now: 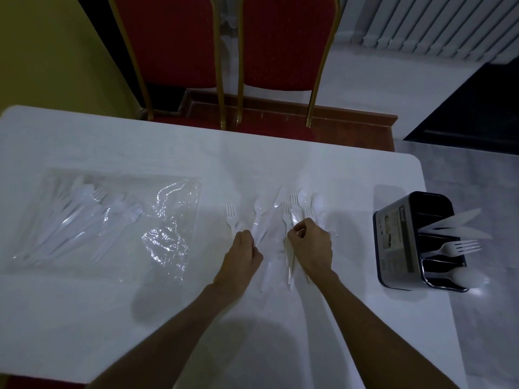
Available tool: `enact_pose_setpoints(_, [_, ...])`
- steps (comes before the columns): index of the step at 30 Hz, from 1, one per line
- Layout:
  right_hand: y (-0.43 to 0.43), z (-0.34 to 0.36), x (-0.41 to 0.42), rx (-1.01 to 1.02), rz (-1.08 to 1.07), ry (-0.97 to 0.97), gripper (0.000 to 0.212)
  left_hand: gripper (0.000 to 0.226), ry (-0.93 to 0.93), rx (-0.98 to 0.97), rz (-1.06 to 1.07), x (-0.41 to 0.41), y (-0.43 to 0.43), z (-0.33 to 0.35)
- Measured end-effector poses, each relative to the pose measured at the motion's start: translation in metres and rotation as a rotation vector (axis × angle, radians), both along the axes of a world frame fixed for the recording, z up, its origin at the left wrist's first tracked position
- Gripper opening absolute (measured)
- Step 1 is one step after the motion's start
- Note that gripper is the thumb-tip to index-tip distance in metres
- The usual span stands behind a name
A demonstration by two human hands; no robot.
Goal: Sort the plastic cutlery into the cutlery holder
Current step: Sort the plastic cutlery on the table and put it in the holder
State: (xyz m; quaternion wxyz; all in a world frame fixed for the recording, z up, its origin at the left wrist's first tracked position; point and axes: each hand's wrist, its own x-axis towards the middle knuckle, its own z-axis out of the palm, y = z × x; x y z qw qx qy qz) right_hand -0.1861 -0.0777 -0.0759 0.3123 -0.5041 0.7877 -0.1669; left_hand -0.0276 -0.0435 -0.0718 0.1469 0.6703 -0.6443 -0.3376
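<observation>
Several loose white plastic forks, spoons and knives (292, 209) lie in the middle of the white table (84, 318). My left hand (243, 254) rests with curled fingers on the handles of a fork (230, 214) and a spoon (259, 210). My right hand (310, 247) pinches a white knife (295, 217) among the pile; more handles stick out below its palm. A dark cutlery holder (398, 242) stands at the table's right edge, with two knives (455, 224), a fork (457, 248) and a spoon (463, 276) in separate slots.
A clear plastic bag (112, 217) with several more white cutlery pieces lies on the table's left side. Two red chairs with gold frames (224, 66) stand behind the far edge. The holder sits very near the table's right edge.
</observation>
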Motion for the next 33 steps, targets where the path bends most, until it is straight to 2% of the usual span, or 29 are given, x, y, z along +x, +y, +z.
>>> enact_pose_setpoints(2, [0.000,0.000,-0.002,0.001,-0.008,-0.003,0.011,0.005,-0.004,0.006,0.018,-0.005,-0.015,0.003])
enact_pose_setpoints(7, [0.000,-0.005,-0.008,-0.009,-0.017,-0.005,0.008,0.030,-0.087,0.013,-0.004,-0.026,-0.058,-0.006])
enact_pose_setpoints(11, [0.000,-0.010,-0.012,-0.011,0.008,0.001,0.007,0.031,-0.233,0.047,-0.020,-0.035,-0.072,-0.014])
enact_pose_setpoints(18, [0.005,-0.011,-0.015,0.007,0.034,-0.009,0.007,0.025,-0.119,0.088,0.076,-0.025,-0.068,0.002])
enact_pose_setpoints(24, [0.015,-0.001,-0.002,-0.003,0.114,-0.021,0.004,0.014,-0.054,0.022,0.179,0.008,-0.022,-0.001])
enact_pose_setpoints(29, [0.027,-0.007,0.023,0.174,0.264,0.033,0.034,0.016,-0.014,0.060,0.296,0.019,0.006,-0.017])
enact_pose_setpoints(33, [0.029,-0.014,0.033,0.183,0.223,-0.010,0.028,0.017,0.040,0.061,0.350,0.029,0.016,-0.022])
